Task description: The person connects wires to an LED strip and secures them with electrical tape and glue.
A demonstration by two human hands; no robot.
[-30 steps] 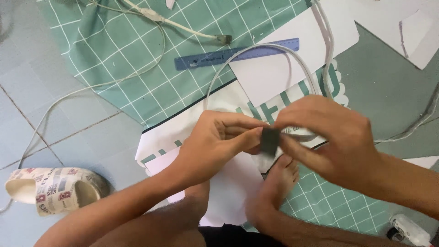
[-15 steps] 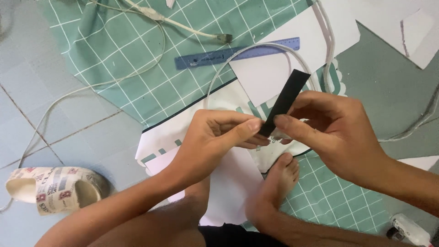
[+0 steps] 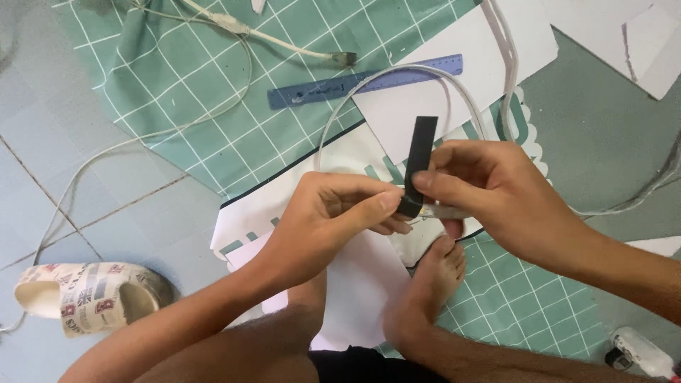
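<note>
Black strip, standing nearly upright, is pinched at its lower end between my left hand and right hand, both closed on it with fingertips. It sits above a bare foot, over white paper and a green cutting mat. A blue ruler lies beyond; a patterned slipper rests left.

One black strip, one ruler, one slipper, two hands.

Tiled floor, green cutting mat, slipper
</note>
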